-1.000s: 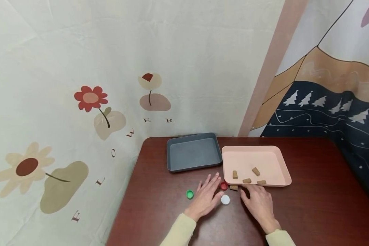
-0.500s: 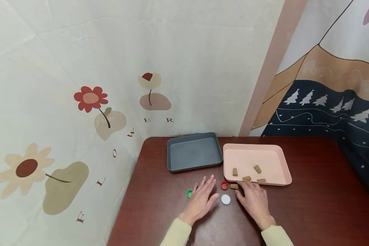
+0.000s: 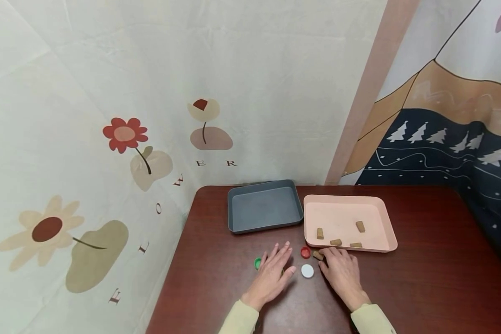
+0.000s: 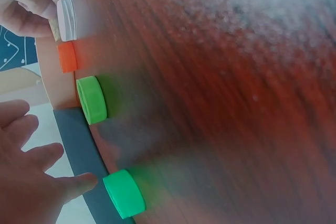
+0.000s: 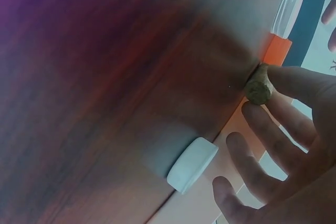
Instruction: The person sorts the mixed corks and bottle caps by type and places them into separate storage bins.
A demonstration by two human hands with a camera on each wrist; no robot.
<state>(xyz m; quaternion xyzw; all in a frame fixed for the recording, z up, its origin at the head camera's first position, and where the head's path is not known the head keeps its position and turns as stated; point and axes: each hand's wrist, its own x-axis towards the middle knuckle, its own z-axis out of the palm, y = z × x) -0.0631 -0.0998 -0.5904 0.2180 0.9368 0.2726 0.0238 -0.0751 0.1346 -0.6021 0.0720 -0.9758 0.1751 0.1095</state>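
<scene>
My right hand (image 3: 341, 272) pinches a cork (image 5: 259, 86) between thumb and fingers on the table, just in front of the pink tray (image 3: 338, 204). Left of that cork lies a red cap (image 3: 305, 252), with a white cap (image 3: 307, 271) nearer me. A second white cap (image 5: 192, 165) sits beneath the right hand, hidden in the head view. Fingers spread, my left hand (image 3: 269, 277) hovers over the table. Beside it is a green cap (image 3: 257, 263), partly covered. A yellow-green cap (image 4: 92, 99) lies under the left hand, almost wholly hidden from the head view.
Inside the pink tray lie several corks, one of them (image 3: 360, 226) apart from the front wall. A dark grey tray (image 3: 265, 211) with nothing in it stands to its left. Behind the dark red table (image 3: 200, 287) hangs a printed cloth (image 3: 275, 93).
The right hand has shifted left and taken hold of the cork, which has turned. My left hand has drawn back left. The pink tray moved back slightly; one cork in it shifted right.
</scene>
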